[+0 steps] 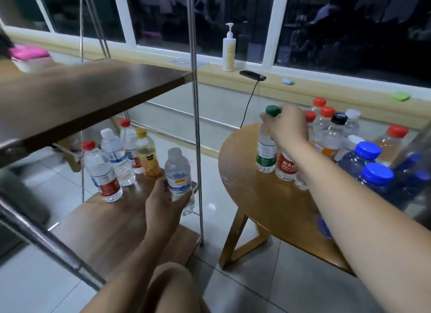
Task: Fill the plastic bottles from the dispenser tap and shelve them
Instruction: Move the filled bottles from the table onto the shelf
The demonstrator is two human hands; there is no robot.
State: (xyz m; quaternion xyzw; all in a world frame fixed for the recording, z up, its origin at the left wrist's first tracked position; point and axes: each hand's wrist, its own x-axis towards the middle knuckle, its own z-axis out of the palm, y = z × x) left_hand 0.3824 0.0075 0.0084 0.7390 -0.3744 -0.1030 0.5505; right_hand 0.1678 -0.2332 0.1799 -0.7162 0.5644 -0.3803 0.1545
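The left hand [163, 203] gripped the lower body of a clear, white-capped plastic bottle [178, 172], upright with its cap up, at the right edge of the brown wooden lower shelf [105, 224]. Well to its right, the right hand [289, 123] clasped the neck of an upright green-capped clear bottle [265, 154] on the round wooden counter [256, 207].

Left hand [163, 204], right hand [288, 127] bare; forearms [349, 219] bare to frame edge; knee [172, 287] bare.
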